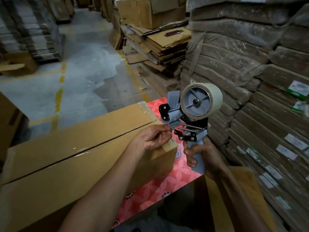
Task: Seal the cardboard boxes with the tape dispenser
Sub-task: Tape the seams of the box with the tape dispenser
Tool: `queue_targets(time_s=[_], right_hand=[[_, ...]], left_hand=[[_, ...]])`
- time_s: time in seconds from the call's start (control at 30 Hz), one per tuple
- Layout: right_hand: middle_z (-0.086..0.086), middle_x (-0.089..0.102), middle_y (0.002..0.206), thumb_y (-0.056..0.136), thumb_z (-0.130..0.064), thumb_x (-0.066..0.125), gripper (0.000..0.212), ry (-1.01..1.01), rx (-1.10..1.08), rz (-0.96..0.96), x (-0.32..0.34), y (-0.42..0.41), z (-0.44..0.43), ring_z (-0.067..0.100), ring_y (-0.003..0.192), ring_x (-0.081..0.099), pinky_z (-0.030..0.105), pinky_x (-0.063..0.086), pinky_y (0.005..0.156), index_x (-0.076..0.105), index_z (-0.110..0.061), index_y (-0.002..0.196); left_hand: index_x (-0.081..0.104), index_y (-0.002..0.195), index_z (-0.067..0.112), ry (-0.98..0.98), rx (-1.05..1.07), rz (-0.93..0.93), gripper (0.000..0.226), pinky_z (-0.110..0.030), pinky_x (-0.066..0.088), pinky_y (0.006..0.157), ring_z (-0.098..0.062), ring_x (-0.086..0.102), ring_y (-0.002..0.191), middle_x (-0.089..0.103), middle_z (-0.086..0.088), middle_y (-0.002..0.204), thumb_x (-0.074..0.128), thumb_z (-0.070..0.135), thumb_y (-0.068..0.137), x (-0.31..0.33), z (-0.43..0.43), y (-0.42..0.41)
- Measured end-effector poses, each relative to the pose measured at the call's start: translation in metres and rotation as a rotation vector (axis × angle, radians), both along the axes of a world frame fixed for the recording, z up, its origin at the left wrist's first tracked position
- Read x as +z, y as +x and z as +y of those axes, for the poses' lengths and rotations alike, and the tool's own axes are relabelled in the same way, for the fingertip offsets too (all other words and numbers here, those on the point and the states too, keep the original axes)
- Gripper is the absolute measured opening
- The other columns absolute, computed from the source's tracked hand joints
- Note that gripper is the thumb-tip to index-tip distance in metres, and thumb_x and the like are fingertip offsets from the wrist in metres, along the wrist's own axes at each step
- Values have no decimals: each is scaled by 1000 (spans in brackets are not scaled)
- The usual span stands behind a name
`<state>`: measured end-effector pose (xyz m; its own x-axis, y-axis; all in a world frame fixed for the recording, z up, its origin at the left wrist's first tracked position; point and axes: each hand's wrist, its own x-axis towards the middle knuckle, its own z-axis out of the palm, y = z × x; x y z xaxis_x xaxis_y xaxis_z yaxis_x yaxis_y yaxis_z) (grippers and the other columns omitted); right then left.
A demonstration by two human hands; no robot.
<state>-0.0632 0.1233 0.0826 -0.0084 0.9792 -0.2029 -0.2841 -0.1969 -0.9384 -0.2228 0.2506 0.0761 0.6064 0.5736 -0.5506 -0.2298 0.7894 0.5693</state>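
A long brown cardboard box (80, 148) lies in front of me on a table with a red flowered cloth (168, 183). Its top flaps meet along a dark seam, and clear tape shines on its far end. My right hand (200, 156) grips the grey handle of the tape dispenser (189, 118), held upright above the box's right end, with a pale tape roll (210, 99) on top. My left hand (152, 138) pinches the loose tape end at the dispenser's blade and roller.
Tall stacks of wrapped flat cardboard (250, 81) stand close on the right. More flattened boxes (158, 46) pile up behind. An open box flap (234, 190) sits at the lower right. A concrete aisle with yellow lines (60, 91) runs to the left.
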Motion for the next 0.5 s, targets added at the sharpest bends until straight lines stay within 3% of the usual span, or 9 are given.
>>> queue_targets(time_s=[0.13,0.27,0.33,0.4,0.5], right_hand=[[18,42,63,62,2,58,14,8,14,-54,-3,-5,12,19,44,35,30,29,48,56,-2,76],[21,46,72,61,-1,60,14,6,11,-184,-3,-15,20,20,43,38,28,32,46,59,-7,73],[22,47,72,58,-1,60,18,-14,22,-220,0,-20,21,21,43,37,28,31,46,56,-2,75],[23,50,73,56,-2,60,24,-42,6,-257,3,-21,18,22,43,39,30,31,47,54,2,78],[20,53,77,58,-5,63,37,-113,-32,-251,1,-18,9,24,52,43,33,31,49,54,5,93]], left_hand=[[64,54,-3,0,-31,69,50,-28,59,49,-17,64,43,60,-10,53,44,4,100,-4,14,-15],[56,68,1,152,2,316,32,-29,58,50,-16,60,42,58,-9,51,46,-1,98,-1,37,-24],[63,61,3,215,-35,385,38,-27,56,46,-15,51,48,50,-6,55,48,-6,96,1,53,-32],[65,47,5,298,-53,419,50,-23,45,38,-13,43,46,46,-6,53,51,-7,94,1,76,-46],[66,70,2,420,-96,515,23,-20,36,39,-13,46,44,50,-8,60,61,3,92,8,114,-65]])
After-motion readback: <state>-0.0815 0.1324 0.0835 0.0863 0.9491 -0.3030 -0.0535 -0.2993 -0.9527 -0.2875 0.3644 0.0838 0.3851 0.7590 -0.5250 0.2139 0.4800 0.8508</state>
